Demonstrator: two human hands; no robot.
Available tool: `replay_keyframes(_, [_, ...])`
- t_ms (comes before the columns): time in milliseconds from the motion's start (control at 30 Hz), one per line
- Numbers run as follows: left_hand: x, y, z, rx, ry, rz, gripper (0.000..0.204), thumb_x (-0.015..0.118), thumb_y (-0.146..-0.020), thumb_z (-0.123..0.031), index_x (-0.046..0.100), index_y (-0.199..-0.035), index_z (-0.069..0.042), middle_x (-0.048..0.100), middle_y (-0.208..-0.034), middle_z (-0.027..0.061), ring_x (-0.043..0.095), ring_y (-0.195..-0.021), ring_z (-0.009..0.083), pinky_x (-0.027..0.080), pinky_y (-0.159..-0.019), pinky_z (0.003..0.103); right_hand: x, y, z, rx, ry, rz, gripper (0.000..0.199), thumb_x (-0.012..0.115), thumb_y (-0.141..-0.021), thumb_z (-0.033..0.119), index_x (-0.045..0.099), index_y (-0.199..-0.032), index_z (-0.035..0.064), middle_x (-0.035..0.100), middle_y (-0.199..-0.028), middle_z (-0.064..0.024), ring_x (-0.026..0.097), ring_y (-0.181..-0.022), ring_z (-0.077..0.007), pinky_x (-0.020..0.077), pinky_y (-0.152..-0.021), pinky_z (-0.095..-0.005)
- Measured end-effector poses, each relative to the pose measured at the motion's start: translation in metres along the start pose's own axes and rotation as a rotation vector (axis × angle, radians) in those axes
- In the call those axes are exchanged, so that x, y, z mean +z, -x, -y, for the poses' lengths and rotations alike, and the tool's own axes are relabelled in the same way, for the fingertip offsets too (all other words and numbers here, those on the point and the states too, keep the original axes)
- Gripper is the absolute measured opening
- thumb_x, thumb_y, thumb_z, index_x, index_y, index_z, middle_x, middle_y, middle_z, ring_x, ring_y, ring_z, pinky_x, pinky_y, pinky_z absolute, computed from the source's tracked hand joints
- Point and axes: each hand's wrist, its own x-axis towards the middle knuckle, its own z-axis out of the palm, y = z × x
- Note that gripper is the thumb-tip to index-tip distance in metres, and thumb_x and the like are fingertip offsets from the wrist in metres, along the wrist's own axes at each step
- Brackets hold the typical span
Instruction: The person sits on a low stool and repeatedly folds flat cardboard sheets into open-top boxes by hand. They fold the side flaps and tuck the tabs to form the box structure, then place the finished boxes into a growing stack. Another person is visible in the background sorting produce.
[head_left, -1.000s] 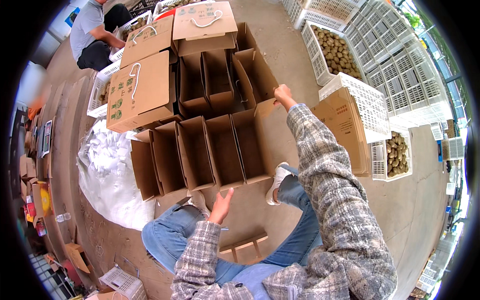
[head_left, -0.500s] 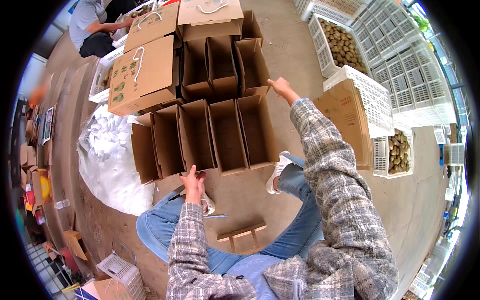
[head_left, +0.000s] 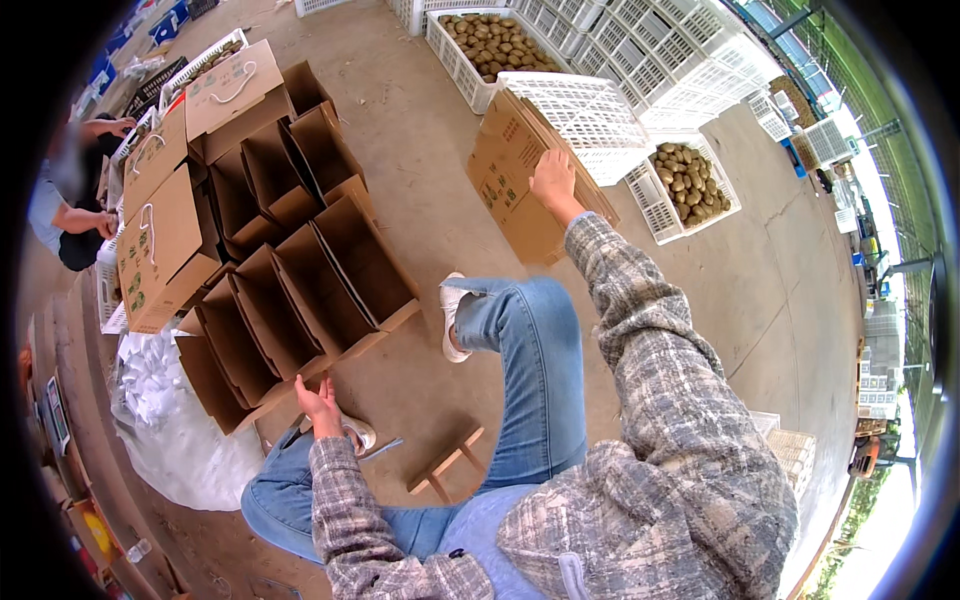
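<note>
Several open-topped brown cardboard boxes (head_left: 372, 268) stand in rows on the floor ahead of me, to the left, their insides dark. By the near edge of the front row, my left hand (head_left: 320, 402) is open, fingers apart, holding nothing. Over to the right, flattened cardboard boxes (head_left: 505, 190) lean in a stack against an upturned white crate (head_left: 590, 120). My right hand (head_left: 554, 183) has its fingers curled over the edge of the outer sheets; its fingertips are partly hidden.
Closed cartons with rope handles (head_left: 165, 245) sit at the left. White crates of brown round produce (head_left: 495, 45) and more produce (head_left: 688, 185) stand at the right. A white sack (head_left: 185, 440), a small wooden stool (head_left: 447, 463) and a co-worker (head_left: 75, 205) are also around.
My right hand has left the side of the open boxes and moved right to the flattened stack. The view has swung right; my left hand stays by the front row.
</note>
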Motion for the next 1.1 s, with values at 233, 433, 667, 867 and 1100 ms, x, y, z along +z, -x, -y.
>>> replay_keyframes(233, [0.026, 0.107, -0.021, 0.094, -0.043, 0.096, 0.078, 0.061, -0.096, -0.037, 0.019, -0.152, -0.004, 0.031, -0.153, 0.0225, 0.064, -0.117, 0.0317, 0.055, -0.082, 0.032, 0.011, 0.025, -0.003, 0.000, 0.028, -0.001, 0.035, 0.062, -0.082, 0.005, 0.059, -0.117, 0.0011, 0.053, -0.127, -0.0190, 0.048, -0.120, -0.0360, 0.0421, -0.100, -0.0475])
replay_keyframes(433, [0.014, 0.150, -0.014, 0.077, 0.041, 0.052, 0.064, 0.061, -0.095, -0.034, 0.029, -0.142, -0.006, 0.046, -0.136, 0.0178, 0.064, -0.118, 0.0319, 0.055, -0.081, 0.030, 0.012, 0.021, 0.010, 0.088, -0.191, 0.216, 0.053, 0.062, -0.090, 0.009, 0.039, -0.137, 0.0046, 0.072, -0.088, -0.0171, 0.072, -0.085, -0.0356, 0.0537, -0.080, -0.0505])
replay_keyframes(667, [0.022, 0.176, -0.022, 0.055, -0.031, 0.353, 0.041, 0.050, -0.102, -0.031, 0.048, -0.135, -0.007, 0.060, -0.132, 0.0115, 0.064, -0.117, 0.0246, 0.054, -0.082, 0.028, -0.089, -0.011, -0.050, 0.024, -0.445, 0.052, 0.035, 0.069, -0.090, 0.021, 0.060, -0.122, 0.0086, 0.073, -0.095, -0.0192, 0.070, -0.092, -0.0378, 0.0545, -0.079, -0.0493])
replay_keyframes(867, [0.123, 0.232, -0.083, 0.404, -0.430, 0.570, 0.034, 0.050, -0.104, -0.026, 0.053, -0.132, -0.006, 0.064, -0.128, 0.0086, 0.066, -0.113, 0.0194, 0.048, -0.081, 0.024, -0.288, -0.001, -0.115, -0.277, -1.268, -0.052, 0.031, 0.065, -0.096, 0.005, 0.057, -0.126, 0.0065, 0.072, -0.095, -0.0059, 0.067, -0.090, -0.0089, 0.0525, -0.076, -0.0235])
replay_keyframes(1100, [0.177, 0.324, -0.215, 1.652, -0.773, 0.262, 0.045, 0.064, -0.097, -0.024, 0.054, -0.136, -0.004, 0.057, -0.133, 0.0120, 0.054, -0.122, 0.0245, 0.040, -0.104, 0.036, -0.334, 0.061, -0.050, -0.389, -1.556, 0.181, 0.030, 0.061, -0.097, 0.002, 0.057, -0.126, 0.0046, 0.072, -0.106, -0.0029, 0.066, -0.094, -0.0072, 0.0518, -0.082, -0.0230])
